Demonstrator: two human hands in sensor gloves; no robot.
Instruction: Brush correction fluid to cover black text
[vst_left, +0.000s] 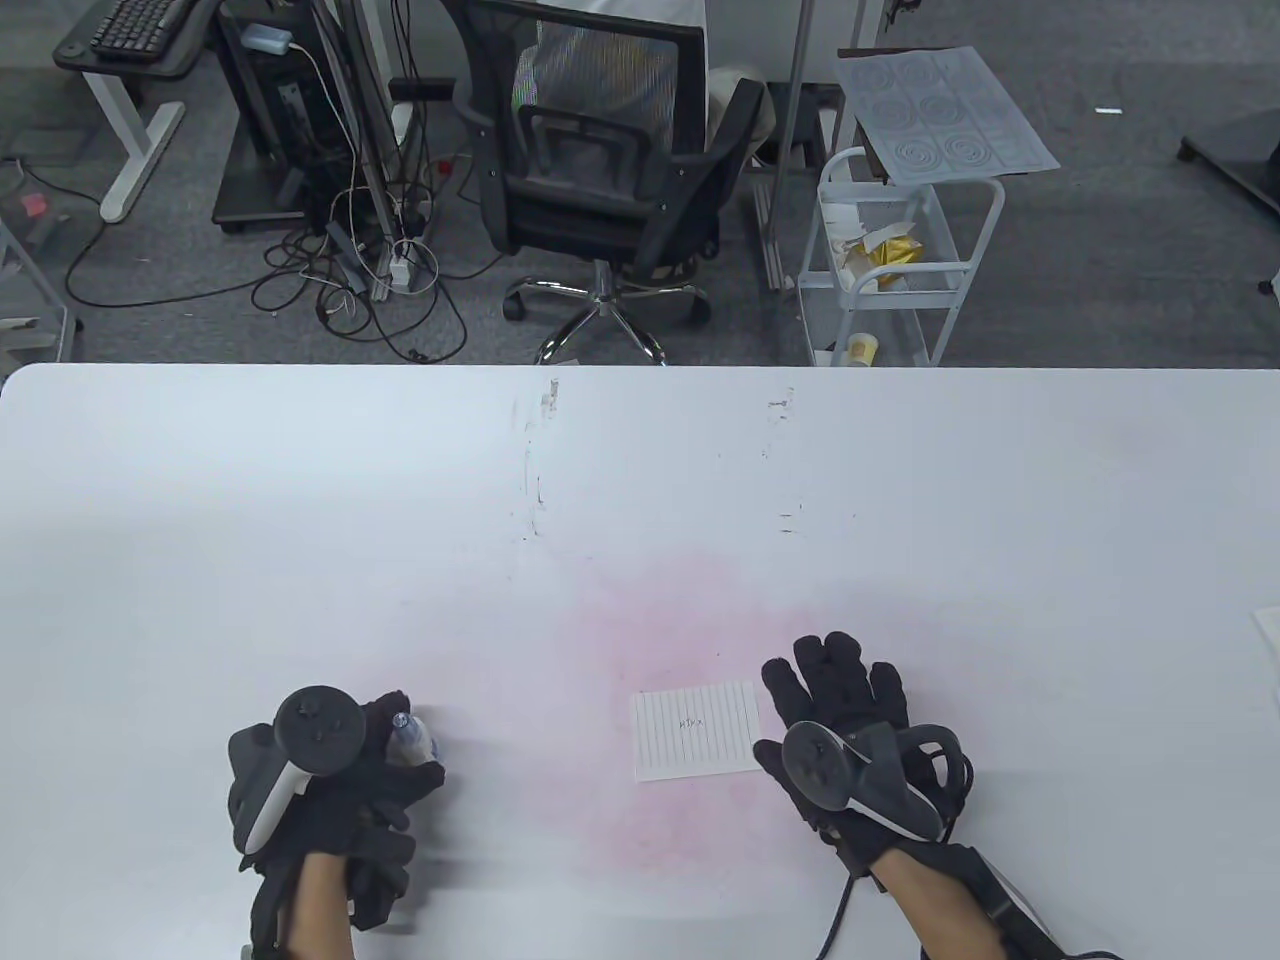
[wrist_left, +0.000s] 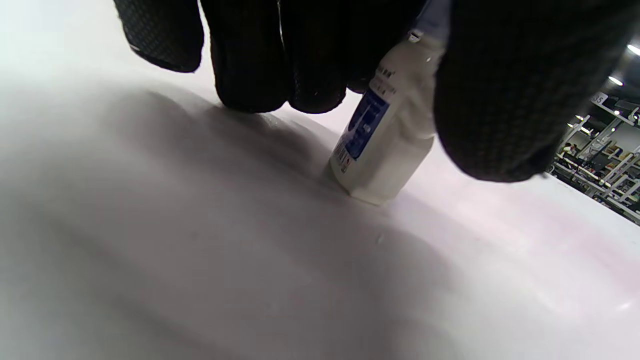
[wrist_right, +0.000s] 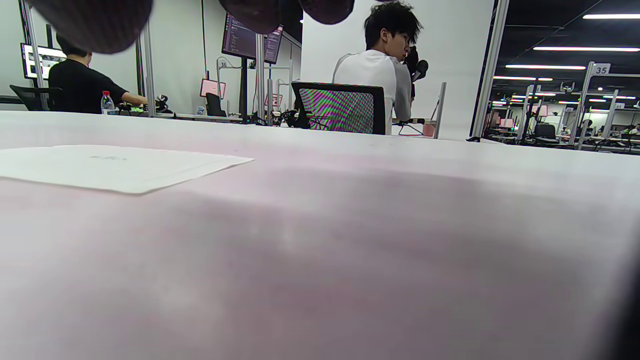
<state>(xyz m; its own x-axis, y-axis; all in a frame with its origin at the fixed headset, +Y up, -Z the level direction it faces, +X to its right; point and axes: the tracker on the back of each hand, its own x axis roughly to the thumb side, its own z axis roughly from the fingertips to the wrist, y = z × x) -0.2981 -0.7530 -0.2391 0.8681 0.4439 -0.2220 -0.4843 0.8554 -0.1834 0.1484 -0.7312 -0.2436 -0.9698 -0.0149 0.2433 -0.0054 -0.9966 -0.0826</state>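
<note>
Table view | left hand (vst_left: 330, 780) grips correction fluid bottle (vst_left: 412, 738) | right hand (vst_left: 850, 730) spread beside paper (vst_left: 697, 730)

The left hand (vst_left: 335, 775) sits near the table's front edge, its gloved fingers (wrist_left: 255, 60) curled downward and the thumb (wrist_left: 505, 100) opposite them — closed in a grip around a small bottle (wrist_left: 380, 145) (the one thing it holds), which stands tilted with its base on the surface. The tracker (vst_left: 318, 735) rides on the back of that hand, the bare forearm running off the bottom edge.

The right hand (vst_left: 850, 730) lies palm down, fingers (vst_left: 835, 670) spread and extended forward — holding nothing. Its tracker (vst_left: 850, 775) is strapped across the back, with a cable trailing along the wrist.
</note>
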